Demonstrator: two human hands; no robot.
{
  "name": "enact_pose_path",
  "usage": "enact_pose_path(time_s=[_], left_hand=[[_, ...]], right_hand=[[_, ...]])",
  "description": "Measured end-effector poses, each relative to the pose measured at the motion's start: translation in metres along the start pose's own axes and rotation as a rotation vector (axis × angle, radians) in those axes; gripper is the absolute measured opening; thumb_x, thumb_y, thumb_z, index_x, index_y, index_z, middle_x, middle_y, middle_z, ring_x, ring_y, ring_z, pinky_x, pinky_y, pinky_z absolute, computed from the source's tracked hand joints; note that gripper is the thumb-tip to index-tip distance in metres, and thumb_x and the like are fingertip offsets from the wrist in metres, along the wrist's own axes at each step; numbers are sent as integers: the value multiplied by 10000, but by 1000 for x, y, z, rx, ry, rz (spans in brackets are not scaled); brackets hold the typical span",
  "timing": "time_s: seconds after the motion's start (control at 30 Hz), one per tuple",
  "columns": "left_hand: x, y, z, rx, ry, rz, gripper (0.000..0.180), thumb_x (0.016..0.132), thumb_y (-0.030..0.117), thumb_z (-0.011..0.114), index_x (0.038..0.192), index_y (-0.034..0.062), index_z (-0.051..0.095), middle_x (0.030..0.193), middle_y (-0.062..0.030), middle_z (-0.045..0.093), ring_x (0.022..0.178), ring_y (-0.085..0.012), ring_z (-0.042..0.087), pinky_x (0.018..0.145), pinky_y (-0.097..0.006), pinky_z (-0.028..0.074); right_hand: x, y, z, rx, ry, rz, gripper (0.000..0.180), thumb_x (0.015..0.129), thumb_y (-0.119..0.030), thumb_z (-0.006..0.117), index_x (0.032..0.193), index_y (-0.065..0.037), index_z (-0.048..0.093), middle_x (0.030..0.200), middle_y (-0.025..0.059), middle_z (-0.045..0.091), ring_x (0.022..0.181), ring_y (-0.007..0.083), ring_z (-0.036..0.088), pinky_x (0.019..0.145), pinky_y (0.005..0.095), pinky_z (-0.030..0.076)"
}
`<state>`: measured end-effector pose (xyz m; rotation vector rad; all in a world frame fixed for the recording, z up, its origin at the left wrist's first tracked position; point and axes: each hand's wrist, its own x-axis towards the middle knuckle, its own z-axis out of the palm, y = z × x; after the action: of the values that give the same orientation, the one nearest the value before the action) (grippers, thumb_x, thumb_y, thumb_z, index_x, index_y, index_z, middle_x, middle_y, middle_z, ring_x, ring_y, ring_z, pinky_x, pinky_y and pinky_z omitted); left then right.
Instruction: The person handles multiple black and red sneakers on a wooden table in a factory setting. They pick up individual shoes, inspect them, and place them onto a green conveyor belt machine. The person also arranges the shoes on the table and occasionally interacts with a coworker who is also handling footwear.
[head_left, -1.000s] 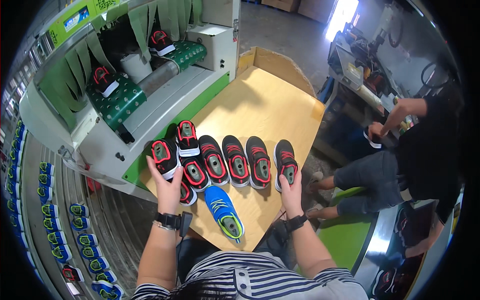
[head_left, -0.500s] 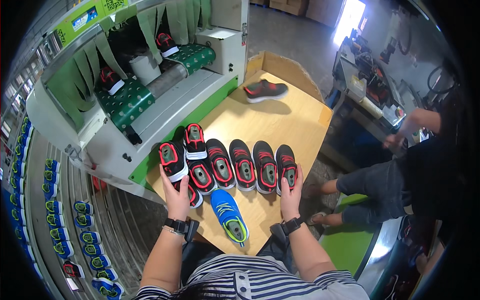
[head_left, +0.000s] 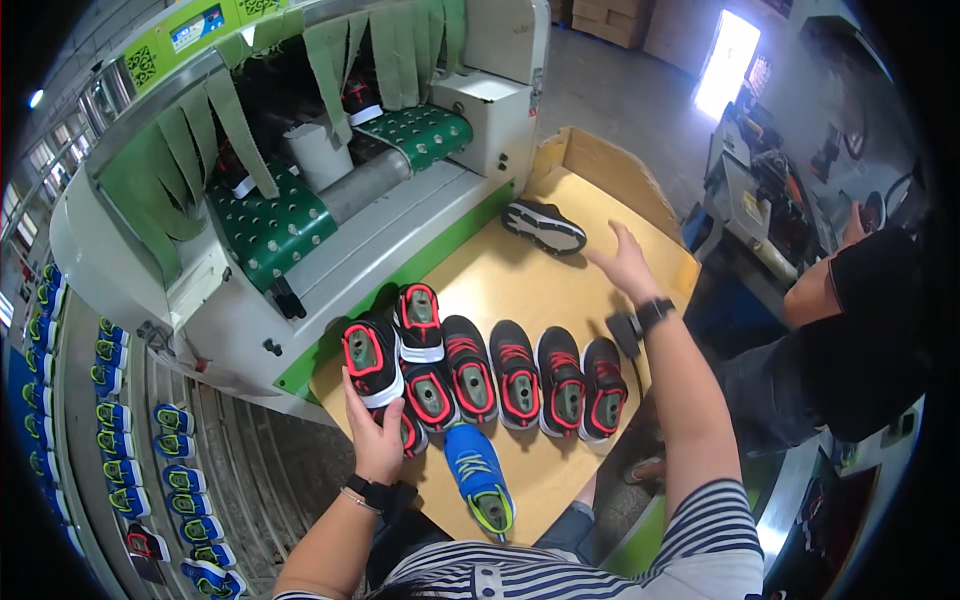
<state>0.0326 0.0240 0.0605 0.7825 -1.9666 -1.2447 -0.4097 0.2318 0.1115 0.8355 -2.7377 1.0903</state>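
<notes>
Several black shoes with red laces and red collar trim stand in a row on a wooden table (head_left: 600, 270), including one shoe (head_left: 516, 375) mid-row. At the row's left end, two black shoes rest on top of others. My left hand (head_left: 375, 440) holds the heel end of the left upper shoe (head_left: 370, 360), thumb and fingers on either side. My right hand (head_left: 625, 265) reaches over the table's far part, fingers apart and holding nothing. Close to its fingertips, a dark shoe (head_left: 543, 228) lies tipped with its sole showing. Nearest me is a blue shoe (head_left: 478, 475) with lime lining.
A machine with a green conveyor belt (head_left: 275, 225) and hanging strips (head_left: 325, 70) borders the table; shoes sit under the strips. Racks of blue shoes (head_left: 185, 475) stand left. A cardboard edge (head_left: 610, 175) rises behind the table. Another person (head_left: 860, 330) works at right.
My right hand has left the row's right end and stretched to the far side. The dark shoe there has tipped from upright onto its side. My left hand stays at the left shoes.
</notes>
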Motion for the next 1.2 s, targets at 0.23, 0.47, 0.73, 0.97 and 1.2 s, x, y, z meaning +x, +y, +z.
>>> enact_pose_path(time_s=[0.23, 0.47, 0.73, 0.97, 1.2], left_hand=[[3, 5, 2, 36, -29, 6, 940, 952, 247, 719, 1628, -18, 121, 1566, -302, 358, 1437, -408, 408, 1198, -463, 318], [11, 26, -21, 59, -2, 83, 984, 952, 305, 727, 1632, -9, 89, 1644, -249, 271, 1507, -363, 324, 1241, -443, 231], [25, 123, 3, -493, -683, 25, 1151, 811, 136, 861, 1656, 37, 85, 1673, -180, 265, 1562, -267, 248, 1263, -403, 168], [-40, 164, 13, -622, -831, -62, 1013, 814, 70, 826, 1628, 29, 224, 1594, -147, 404, 1462, -245, 414, 1192, -387, 335], [19, 141, 2, 176, -171, 900, 985, 754, 28, 794, 1592, -35, 280, 1562, -280, 422, 1461, -429, 421, 1200, -474, 335]], right_hand=[[48, -7, 81, -201, -233, 278, 645, 780, -456, 852, 1148, 55, 713, 1094, 247, 734, 1059, 402, 708, 948, 458, 549], [-12, -36, -16, 315, -480, -8, 452, 872, -341, 815, 1104, 35, 719, 942, 102, 746, 800, 189, 671, 778, 347, 530], [-173, -129, -100, 155, -388, -670, 544, 753, 38, 762, 1276, -70, 656, 1223, 132, 627, 1146, 348, 624, 978, 411, 522], [-235, -112, -59, 206, -164, -450, 725, 779, -1, 777, 1456, -88, 535, 1434, 181, 498, 1325, 387, 506, 1121, 434, 435], [-291, -47, 6, 169, 135, 54, 878, 868, -60, 749, 1602, -49, 268, 1562, 237, 369, 1460, 370, 377, 1210, 441, 323]])
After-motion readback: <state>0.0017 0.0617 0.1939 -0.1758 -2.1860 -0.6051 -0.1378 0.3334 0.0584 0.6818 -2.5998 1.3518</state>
